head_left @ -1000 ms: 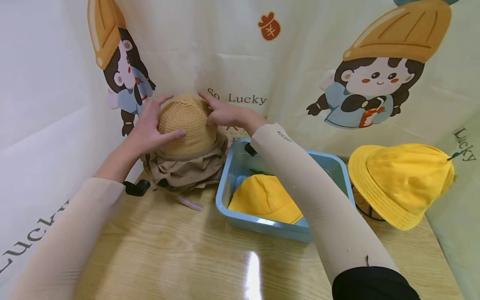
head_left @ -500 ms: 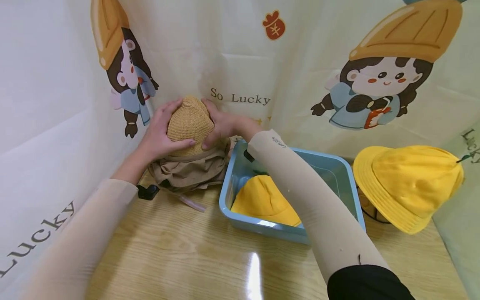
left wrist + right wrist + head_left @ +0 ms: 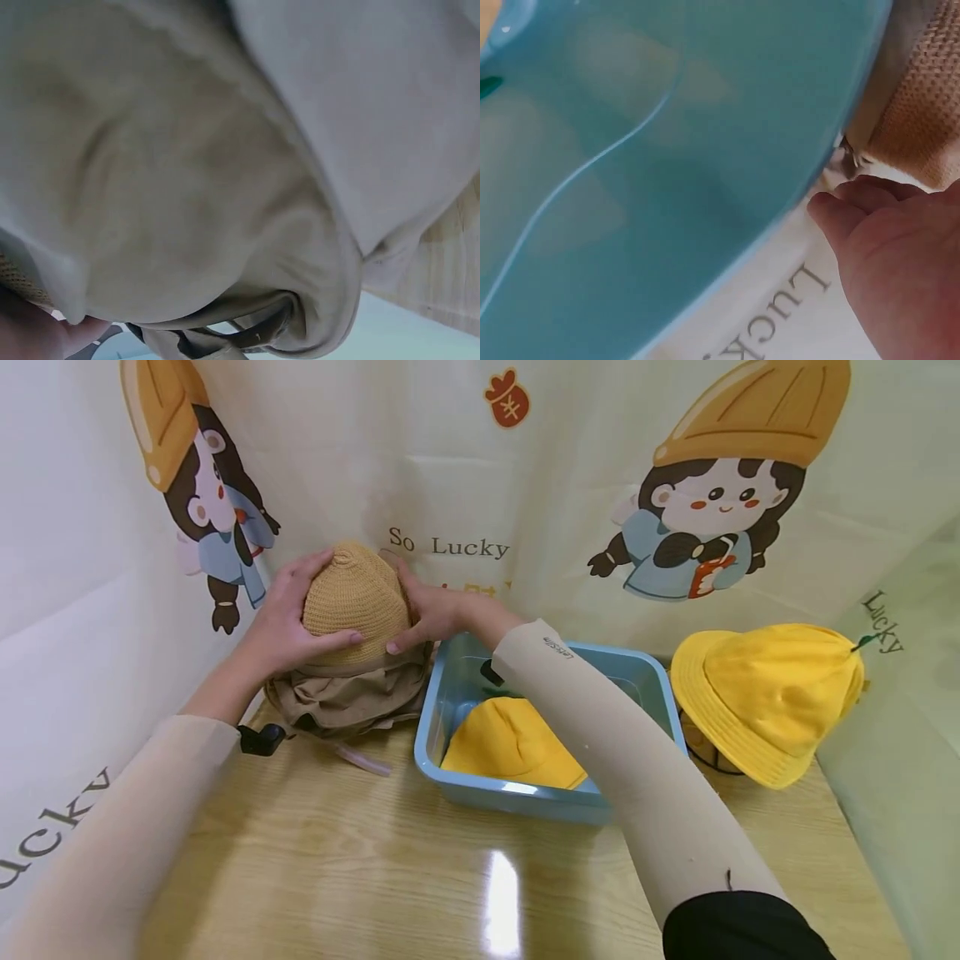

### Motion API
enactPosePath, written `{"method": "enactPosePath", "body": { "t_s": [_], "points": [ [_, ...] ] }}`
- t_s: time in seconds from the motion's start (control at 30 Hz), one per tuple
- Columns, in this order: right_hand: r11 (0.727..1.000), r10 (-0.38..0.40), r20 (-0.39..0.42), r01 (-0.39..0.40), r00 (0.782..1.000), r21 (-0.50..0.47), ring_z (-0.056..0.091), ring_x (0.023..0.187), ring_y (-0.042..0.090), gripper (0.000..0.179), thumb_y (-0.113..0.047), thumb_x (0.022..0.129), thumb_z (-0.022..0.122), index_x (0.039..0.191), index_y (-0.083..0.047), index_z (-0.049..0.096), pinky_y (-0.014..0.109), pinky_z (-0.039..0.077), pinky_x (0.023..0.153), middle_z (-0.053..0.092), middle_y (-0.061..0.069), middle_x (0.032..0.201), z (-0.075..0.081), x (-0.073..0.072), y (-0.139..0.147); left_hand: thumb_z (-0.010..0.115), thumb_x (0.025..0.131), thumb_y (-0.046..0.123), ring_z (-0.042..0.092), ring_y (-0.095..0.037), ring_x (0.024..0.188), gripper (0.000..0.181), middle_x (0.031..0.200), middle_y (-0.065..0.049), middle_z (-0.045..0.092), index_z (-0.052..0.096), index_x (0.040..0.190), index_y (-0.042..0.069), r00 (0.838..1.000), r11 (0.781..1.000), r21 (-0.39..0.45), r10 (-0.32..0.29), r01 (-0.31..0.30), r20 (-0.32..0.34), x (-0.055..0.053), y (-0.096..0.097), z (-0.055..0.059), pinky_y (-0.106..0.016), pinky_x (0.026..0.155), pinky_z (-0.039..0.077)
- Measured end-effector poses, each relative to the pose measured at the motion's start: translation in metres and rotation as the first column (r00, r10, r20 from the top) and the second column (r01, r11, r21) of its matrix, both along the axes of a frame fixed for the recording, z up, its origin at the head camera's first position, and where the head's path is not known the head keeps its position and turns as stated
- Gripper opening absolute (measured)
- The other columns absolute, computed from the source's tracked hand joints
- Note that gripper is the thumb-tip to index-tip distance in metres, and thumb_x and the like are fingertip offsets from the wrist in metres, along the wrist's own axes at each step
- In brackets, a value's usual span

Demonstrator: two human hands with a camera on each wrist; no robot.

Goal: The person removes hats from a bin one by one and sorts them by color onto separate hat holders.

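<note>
A tan knitted hat (image 3: 356,597) stands at the back left in the head view, with wrinkled brown cloth (image 3: 348,697) spread below its crown. My left hand (image 3: 281,622) grips the crown's left side, thumb across the front. On the right side of the crown my right hand (image 3: 435,610) holds it, thumb at the front and the other fingers behind. The brown cloth (image 3: 202,180) fills much of the left wrist view, with a bit of my left hand (image 3: 37,334) in the lower left corner. In the right wrist view my right hand (image 3: 900,255) is beside the woven crown (image 3: 930,97).
Right of the knitted hat stands a blue plastic bin (image 3: 517,797) with a yellow hat (image 3: 510,743) inside; my right forearm crosses above it. Another yellow hat (image 3: 780,693) sits on a stand farther right. A pale strap (image 3: 363,760) lies on the wooden table (image 3: 360,860). Printed curtains surround the back and sides.
Both hands have drawn in closer around the knitted crown, and the right thumb has come down to its front. The head view has turned slightly, shifting the scene left.
</note>
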State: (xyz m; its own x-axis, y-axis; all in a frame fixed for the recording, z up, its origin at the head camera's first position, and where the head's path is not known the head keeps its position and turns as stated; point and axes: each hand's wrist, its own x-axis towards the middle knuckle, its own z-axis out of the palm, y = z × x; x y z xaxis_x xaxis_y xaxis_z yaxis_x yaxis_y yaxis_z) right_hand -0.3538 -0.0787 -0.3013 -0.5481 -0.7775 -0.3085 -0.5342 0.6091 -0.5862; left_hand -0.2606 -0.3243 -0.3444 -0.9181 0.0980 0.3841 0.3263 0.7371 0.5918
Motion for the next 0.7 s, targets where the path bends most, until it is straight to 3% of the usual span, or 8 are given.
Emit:
{"method": "enactPosePath", "body": {
  "t_s": [0.1, 0.23, 0.43, 0.57, 0.7],
  "points": [
    [1.0, 0.0, -0.035, 0.0, 0.999, 0.012, 0.012, 0.153, 0.015, 0.13, -0.058, 0.084, 0.072, 0.15, -0.027, -0.035, 0.03, 0.014, 0.123, -0.024, -0.004, 0.164, 0.005, 0.008, 0.014, 0.09, 0.069, 0.038, 0.029, -0.035, 0.142, 0.112, 0.16, -0.009, 0.024, 0.021, 0.156, 0.048, 1.0, 1.0, -0.003, 0.003, -0.003, 0.008, 0.003, -0.001, 0.002, -0.069, 0.107, 0.027],
    [0.999, -0.036, -0.07, 0.034, 0.997, -0.032, 0.023, 0.151, 0.018, 0.123, -0.057, 0.085, 0.071, 0.153, -0.031, -0.028, 0.034, 0.022, 0.121, -0.012, -0.005, 0.167, 0.01, 0.015, 0.037, 0.089, 0.07, 0.041, 0.026, -0.035, 0.144, 0.11, 0.162, -0.008, 0.021, 0.021, 0.157, 0.045, 1.0, 1.0, -0.029, 0.005, -0.005, 0.008, 0.005, 0.002, 0.005, -0.069, 0.109, 0.024],
    [0.994, -0.065, -0.13, 0.053, 0.989, -0.093, 0.021, 0.152, 0.02, 0.119, -0.056, 0.086, 0.072, 0.157, -0.031, -0.02, 0.038, 0.023, 0.121, 0.005, 0.002, 0.168, 0.019, 0.024, 0.068, 0.085, 0.072, 0.049, 0.023, -0.041, 0.146, 0.109, 0.164, -0.01, 0.02, 0.021, 0.159, 0.037, 0.999, 0.992, -0.114, 0.044, -0.046, -0.016, 0.011, 0.007, 0.013, -0.071, 0.109, 0.023],
    [0.988, -0.059, -0.139, 0.038, 0.989, -0.153, 0.018, 0.153, 0.02, 0.114, -0.048, 0.088, 0.073, 0.159, -0.027, -0.014, 0.04, 0.021, 0.122, 0.007, 0.003, 0.168, 0.021, 0.033, 0.088, 0.081, 0.074, 0.05, 0.023, -0.047, 0.144, 0.1, 0.161, -0.016, 0.023, 0.03, 0.157, 0.029, 0.993, 0.983, -0.175, 0.036, -0.056, -0.117, 0.019, 0.017, 0.017, -0.072, 0.11, 0.019],
    [0.979, -0.058, -0.151, 0.027, 0.987, -0.202, 0.014, 0.153, 0.015, 0.11, -0.043, 0.09, 0.073, 0.16, -0.025, -0.01, 0.04, 0.019, 0.123, 0.004, -0.001, 0.169, 0.018, 0.041, 0.108, 0.077, 0.077, 0.048, 0.016, -0.051, 0.147, 0.089, 0.159, -0.021, 0.026, 0.039, 0.153, 0.019, 0.97, 0.976, -0.215, -0.022, -0.031, -0.241, 0.03, 0.036, 0.021, -0.073, 0.113, 0.007]
  ]
}}
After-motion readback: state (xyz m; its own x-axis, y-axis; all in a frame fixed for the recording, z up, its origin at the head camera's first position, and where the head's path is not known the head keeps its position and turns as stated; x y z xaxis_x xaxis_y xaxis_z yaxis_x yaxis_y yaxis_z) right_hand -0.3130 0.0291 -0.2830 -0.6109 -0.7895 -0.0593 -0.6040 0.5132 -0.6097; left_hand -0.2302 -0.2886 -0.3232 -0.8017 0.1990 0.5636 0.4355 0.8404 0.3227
